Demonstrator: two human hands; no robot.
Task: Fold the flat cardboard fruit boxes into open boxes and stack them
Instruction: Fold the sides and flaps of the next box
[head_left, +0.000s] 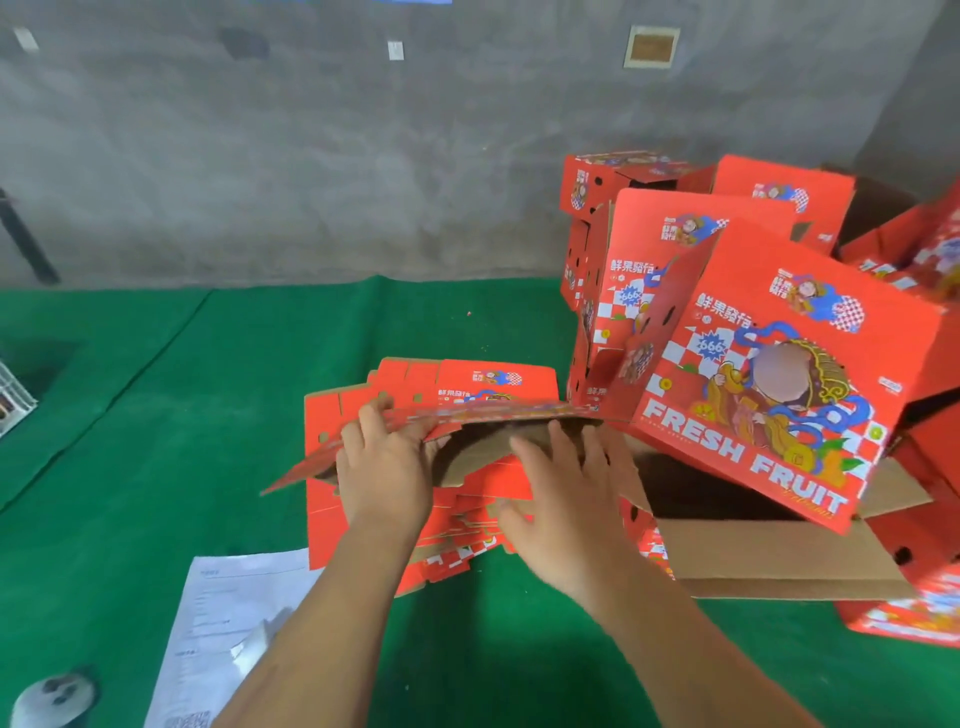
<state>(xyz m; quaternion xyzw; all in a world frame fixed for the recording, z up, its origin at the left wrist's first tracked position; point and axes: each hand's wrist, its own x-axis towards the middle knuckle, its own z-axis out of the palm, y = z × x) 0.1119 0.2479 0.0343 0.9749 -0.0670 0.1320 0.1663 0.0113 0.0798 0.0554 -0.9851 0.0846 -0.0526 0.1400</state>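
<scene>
Head view: left hand (382, 467) is gripping the raised flat box (467, 421), fingers curled over its edge; right hand (563, 512), fingers spread, is reaching beneath it, above the flat stack (322, 514) on the green surface (156, 415).

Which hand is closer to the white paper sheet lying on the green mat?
Left. The left hand grips the lifted flat box, above and slightly right of the paper sheet. The right hand is farther right, beside the open box.
</scene>
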